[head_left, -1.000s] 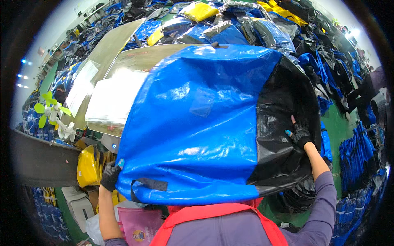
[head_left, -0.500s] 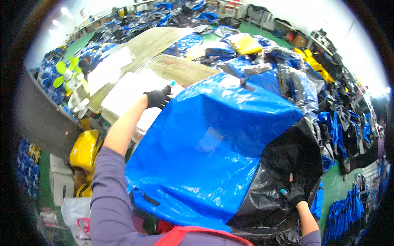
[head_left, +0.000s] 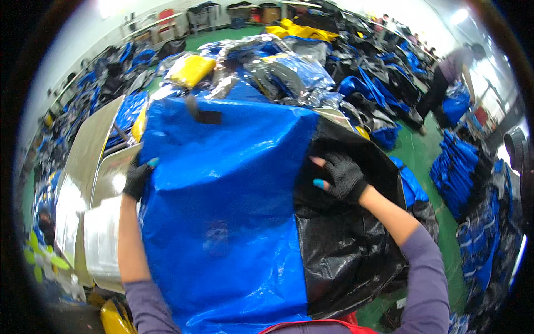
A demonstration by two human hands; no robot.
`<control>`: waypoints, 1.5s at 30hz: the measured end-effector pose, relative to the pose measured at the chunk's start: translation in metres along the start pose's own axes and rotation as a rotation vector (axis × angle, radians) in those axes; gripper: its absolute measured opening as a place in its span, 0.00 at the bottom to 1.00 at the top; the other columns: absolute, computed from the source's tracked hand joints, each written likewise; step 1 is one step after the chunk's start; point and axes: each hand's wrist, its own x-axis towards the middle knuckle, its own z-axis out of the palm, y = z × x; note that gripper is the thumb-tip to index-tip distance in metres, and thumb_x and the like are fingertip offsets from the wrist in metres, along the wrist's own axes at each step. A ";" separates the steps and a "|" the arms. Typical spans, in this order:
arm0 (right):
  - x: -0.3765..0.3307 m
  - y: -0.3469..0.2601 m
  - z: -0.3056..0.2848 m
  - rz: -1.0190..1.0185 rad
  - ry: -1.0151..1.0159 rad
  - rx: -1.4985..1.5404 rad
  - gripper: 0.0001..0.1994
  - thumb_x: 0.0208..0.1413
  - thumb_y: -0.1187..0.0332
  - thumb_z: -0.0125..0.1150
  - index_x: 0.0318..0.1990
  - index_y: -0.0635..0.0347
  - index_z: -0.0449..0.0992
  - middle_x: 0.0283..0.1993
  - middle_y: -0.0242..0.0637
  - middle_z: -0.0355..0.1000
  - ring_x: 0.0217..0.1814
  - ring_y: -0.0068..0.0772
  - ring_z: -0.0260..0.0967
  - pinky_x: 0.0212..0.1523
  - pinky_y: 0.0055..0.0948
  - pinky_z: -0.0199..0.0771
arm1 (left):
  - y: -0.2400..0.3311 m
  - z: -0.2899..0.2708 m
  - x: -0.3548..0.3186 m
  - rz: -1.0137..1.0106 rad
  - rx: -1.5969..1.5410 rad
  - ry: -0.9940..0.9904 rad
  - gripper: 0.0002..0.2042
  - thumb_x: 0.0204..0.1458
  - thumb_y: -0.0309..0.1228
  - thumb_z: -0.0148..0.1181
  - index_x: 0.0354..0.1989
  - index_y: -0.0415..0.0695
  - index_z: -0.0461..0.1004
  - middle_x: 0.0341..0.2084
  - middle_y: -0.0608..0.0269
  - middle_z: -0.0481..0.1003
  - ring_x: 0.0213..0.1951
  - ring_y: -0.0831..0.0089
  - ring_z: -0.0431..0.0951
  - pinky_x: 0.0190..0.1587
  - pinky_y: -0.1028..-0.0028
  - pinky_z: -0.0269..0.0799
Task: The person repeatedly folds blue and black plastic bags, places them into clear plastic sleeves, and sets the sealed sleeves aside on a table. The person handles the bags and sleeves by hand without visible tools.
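A large blue-and-black tarpaulin bag [head_left: 233, 222] lies spread in front of me, its blue part on the left and its glossy black part on the right. At its left edge, my left hand [head_left: 138, 177], in a black fingerless glove, is closed on the material with the thumb on top. My right hand [head_left: 343, 179], gloved alike with a blue-covered fingertip, rests on the upper black part with the fingers apart. A small dark patch [head_left: 208, 117] shows near the bag's far edge. What lies under the bag is mostly hidden.
Pale tabletops [head_left: 83, 145] extend at the left, beside a green-bladed fan [head_left: 41, 256]. Plastic-wrapped packages [head_left: 283, 75] and a yellow bundle [head_left: 192, 70] are piled beyond the bag. At the right, a person [head_left: 453, 72] bends over by stacked blue pieces [head_left: 453, 172] on the green floor.
The view has swung to the right. My left hand has gone from above the white sheets to the bag's left edge. My right hand has moved farther up the black part.
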 end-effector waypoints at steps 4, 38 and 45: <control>0.001 0.041 0.055 0.243 -0.143 0.106 0.33 0.56 0.53 0.53 0.69 0.47 0.54 0.64 0.54 0.59 0.64 0.57 0.59 0.64 0.48 0.57 | 0.001 -0.007 -0.020 -0.012 0.670 0.424 0.33 0.54 0.53 0.55 0.57 0.34 0.67 0.49 0.43 0.74 0.49 0.54 0.75 0.52 0.63 0.69; -0.061 -0.040 0.009 -0.304 -0.055 -0.066 0.24 0.48 0.68 0.56 0.56 0.39 0.73 0.15 0.30 0.64 0.15 0.30 0.65 0.14 0.32 0.63 | -0.053 0.150 -0.028 0.239 0.829 -0.450 0.21 0.53 0.39 0.53 0.55 0.44 0.69 0.53 0.47 0.71 0.55 0.49 0.69 0.62 0.58 0.59; -0.052 -0.045 0.005 -0.084 -0.651 0.128 0.19 0.51 0.62 0.55 0.52 0.30 0.75 0.22 0.35 0.71 0.24 0.41 0.72 0.21 0.41 0.69 | -0.025 -0.075 -0.064 -0.108 0.953 0.689 0.19 0.62 0.35 0.41 0.56 0.36 0.66 0.49 0.43 0.73 0.50 0.52 0.74 0.55 0.65 0.67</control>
